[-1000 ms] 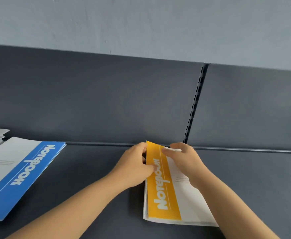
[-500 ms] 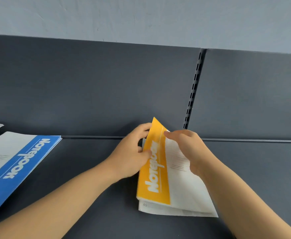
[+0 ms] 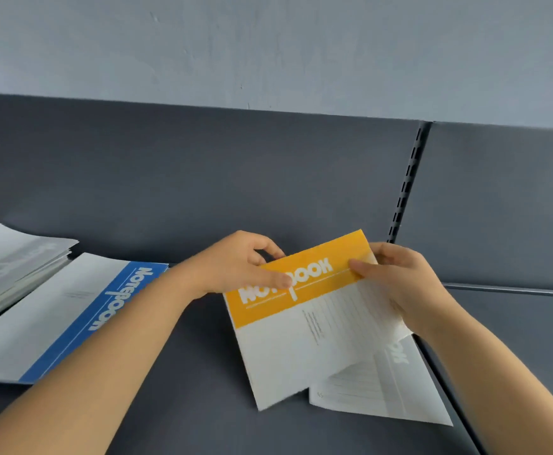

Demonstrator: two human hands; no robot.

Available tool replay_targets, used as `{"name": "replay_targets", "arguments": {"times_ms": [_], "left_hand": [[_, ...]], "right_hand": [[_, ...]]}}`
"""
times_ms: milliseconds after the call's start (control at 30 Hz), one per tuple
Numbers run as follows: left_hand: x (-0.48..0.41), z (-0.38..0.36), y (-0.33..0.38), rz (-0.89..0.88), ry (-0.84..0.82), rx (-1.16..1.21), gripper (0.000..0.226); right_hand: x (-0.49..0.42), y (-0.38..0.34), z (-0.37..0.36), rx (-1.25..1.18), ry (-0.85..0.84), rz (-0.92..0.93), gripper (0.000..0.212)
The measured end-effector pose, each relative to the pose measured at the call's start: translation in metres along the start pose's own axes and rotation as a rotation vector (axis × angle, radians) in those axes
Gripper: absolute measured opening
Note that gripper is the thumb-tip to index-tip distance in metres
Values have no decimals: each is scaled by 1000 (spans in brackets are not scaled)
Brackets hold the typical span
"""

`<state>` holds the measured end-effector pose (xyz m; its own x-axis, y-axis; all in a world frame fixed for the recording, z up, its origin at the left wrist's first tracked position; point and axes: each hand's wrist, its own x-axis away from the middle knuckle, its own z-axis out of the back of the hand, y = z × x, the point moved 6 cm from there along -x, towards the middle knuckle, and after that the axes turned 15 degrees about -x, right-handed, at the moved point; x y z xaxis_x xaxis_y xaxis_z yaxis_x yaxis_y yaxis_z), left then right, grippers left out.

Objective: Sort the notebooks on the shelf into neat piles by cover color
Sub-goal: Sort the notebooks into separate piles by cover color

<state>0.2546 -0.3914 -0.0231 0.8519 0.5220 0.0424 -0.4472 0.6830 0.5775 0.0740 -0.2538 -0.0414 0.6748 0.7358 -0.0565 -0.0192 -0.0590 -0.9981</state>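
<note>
Grip: both hands pinch the yellow notebook (image 3: pixel 301 320) along its yellow band, thumbs on the cover and fingers curled behind.
Left hand (image 3: pixel 239 267): my thumb presses on the printed word, near the band's left end.
Right hand (image 3: pixel 396 284): my thumb lies on the band's right end and my palm wraps the right edge.
Yellow notebook: held tilted, band uppermost, white part hanging down; I cannot tell whether its lowest corner touches the shelf (image 3: pixel 186 405).
Pale notebook (image 3: pixel 383 389): flat on the shelf, partly covered by the yellow one; its band colour is hard to read.
Blue notebook (image 3: pixel 71 313): flat on the shelf to my left, well apart from the yellow one.
Grey pile (image 3: pixel 12 264): far left, just beside the blue notebook, edges fanned.
Back panel (image 3: pixel 203 175): dark, with a slotted upright (image 3: pixel 406 185) behind my right hand.
</note>
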Motion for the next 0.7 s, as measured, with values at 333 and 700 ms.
{"name": "replay_targets", "arguments": {"times_ms": [333,700], "left_hand": [[74,98,-103,128,139,417,23],[204,279,-271,76,252,394,33]], "right_hand": [[53,-64,-125,710,59,470,80],[86,-76,-442,-34,-295,-52,22]]}}
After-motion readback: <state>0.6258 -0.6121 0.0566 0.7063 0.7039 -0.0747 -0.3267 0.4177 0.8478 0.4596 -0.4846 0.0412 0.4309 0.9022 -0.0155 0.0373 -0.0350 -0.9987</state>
